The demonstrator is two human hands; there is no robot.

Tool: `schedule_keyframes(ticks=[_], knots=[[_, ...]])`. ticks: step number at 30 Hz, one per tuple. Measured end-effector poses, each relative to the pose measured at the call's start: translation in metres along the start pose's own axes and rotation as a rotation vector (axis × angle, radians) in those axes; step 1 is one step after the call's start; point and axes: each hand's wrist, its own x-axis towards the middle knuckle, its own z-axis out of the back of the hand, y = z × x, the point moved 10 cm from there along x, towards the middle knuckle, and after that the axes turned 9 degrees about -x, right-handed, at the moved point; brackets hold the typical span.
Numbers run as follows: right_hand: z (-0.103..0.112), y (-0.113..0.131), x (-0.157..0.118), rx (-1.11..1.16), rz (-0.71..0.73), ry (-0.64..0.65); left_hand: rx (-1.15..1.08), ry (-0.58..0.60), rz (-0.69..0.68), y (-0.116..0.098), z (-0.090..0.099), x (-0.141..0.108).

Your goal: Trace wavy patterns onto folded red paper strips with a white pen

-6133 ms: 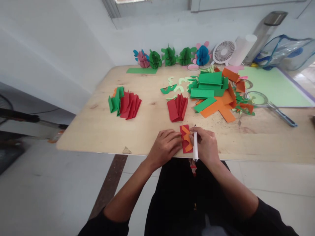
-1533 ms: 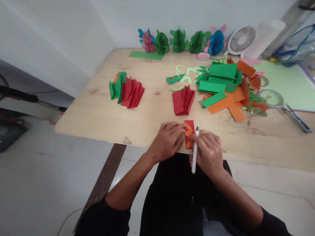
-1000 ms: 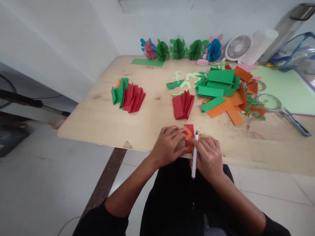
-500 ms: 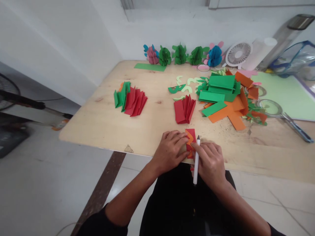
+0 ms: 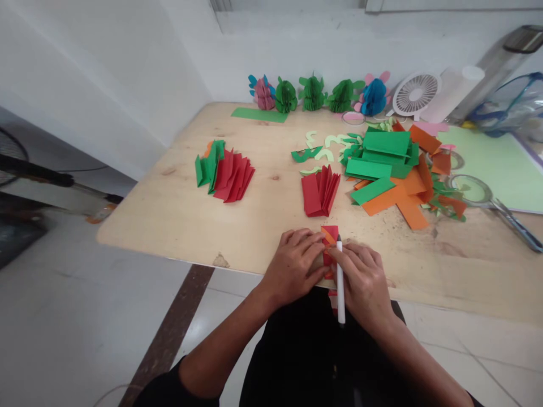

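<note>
On the table's front edge lies a red paper strip point(image 5: 332, 230) with an orange paper cutout point(image 5: 328, 237) on top. My left hand point(image 5: 294, 261) presses both down from the left, fingers bent and close together. From the right, my right hand point(image 5: 365, 277) grips a white marker point(image 5: 340, 288) between thumb and fingers, its dark end pointing away from me. The fingertips of both hands meet over the cutout and cover most of it. Just beyond them stands a folded red paper stack point(image 5: 319, 193). Another bit of red paper point(image 5: 333, 299) shows below the table edge.
Further left are folded red papers point(image 5: 233, 176) and folded green papers point(image 5: 208, 165). A heap of green folded paper point(image 5: 384, 155) and orange paper point(image 5: 407, 195) sits right, near scissors point(image 5: 509, 217). Paper honeycomb figures point(image 5: 313, 93) and a small fan point(image 5: 417, 93) line the wall.
The marker has turned a little more upright, with its far end slightly lower in view. My fingers now cover more of the orange cutout. The whole view has shifted slightly.
</note>
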Motion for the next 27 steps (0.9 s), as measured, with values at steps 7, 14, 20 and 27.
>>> schedule_keyframes(ticks=[7, 14, 20, 27], knots=[[-0.001, 0.001, -0.001, -0.029, 0.006, -0.012, 0.024, 0.006, -0.002, -0.001, 0.0, 0.0], [0.0, 0.002, 0.0, -0.03, -0.004, -0.004, 0.018, -0.006, -0.005, -0.002, 0.002, 0.0], [0.006, -0.012, 0.007, 0.133, -0.091, -0.015, 0.023, -0.009, -0.002, -0.002, 0.003, 0.0], [0.003, -0.049, 0.023, 0.539, -0.394, -0.03, 0.016, -0.019, -0.031, -0.004, 0.005, 0.001]])
